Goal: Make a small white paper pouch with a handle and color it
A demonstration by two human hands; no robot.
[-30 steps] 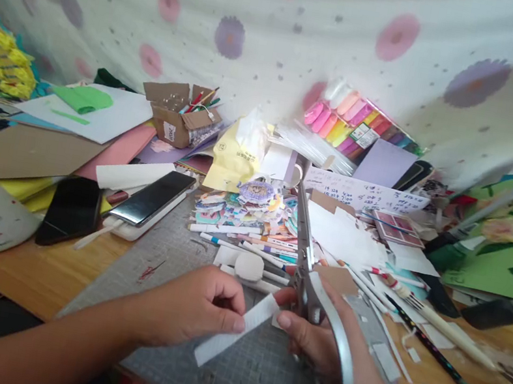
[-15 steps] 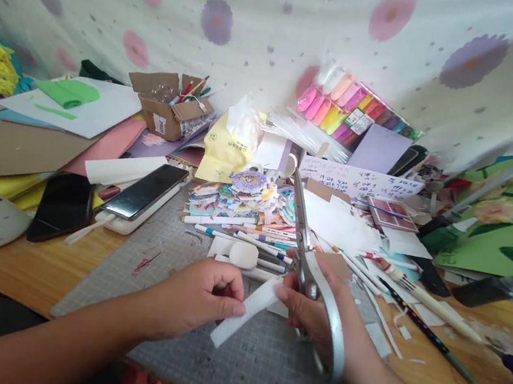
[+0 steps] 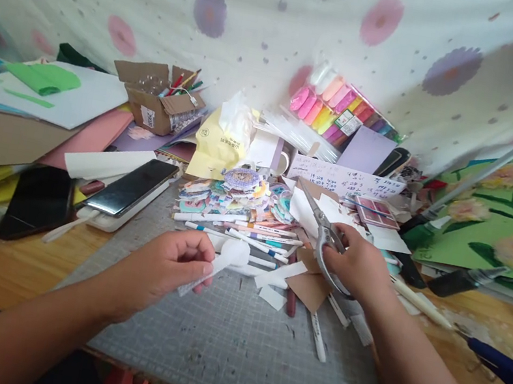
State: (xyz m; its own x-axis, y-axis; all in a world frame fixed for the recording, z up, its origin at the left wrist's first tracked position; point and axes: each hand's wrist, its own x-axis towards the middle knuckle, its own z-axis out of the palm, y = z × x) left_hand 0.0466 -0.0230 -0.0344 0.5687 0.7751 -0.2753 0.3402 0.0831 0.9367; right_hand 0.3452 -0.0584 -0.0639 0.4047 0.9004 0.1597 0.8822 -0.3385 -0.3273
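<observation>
My left hand (image 3: 177, 264) pinches a thin white strip (image 3: 195, 283) between thumb and fingers, above the grey cutting mat (image 3: 229, 346). A rounded white piece (image 3: 240, 252) lies just beyond the strip. Farther right, my right hand (image 3: 363, 264) grips metal scissors (image 3: 319, 215) by their handles. The blades look closed and point away to the upper left, over loose white paper. Below the scissors are a brown card piece (image 3: 310, 287) and small white paper scraps (image 3: 273, 297).
Several white markers (image 3: 252, 242) and a pile of paper cutouts (image 3: 243, 183) lie at the mat's back. A phone (image 3: 133, 187) rests at left, beside a cardboard box (image 3: 152, 107). A blue-handled tool (image 3: 504, 365) sits at right, near a green flower picture (image 3: 505, 216).
My right hand has let go of the strip and moved right and away with the scissors. My left hand has shifted left, still holding the strip. The view has turned slightly right.
</observation>
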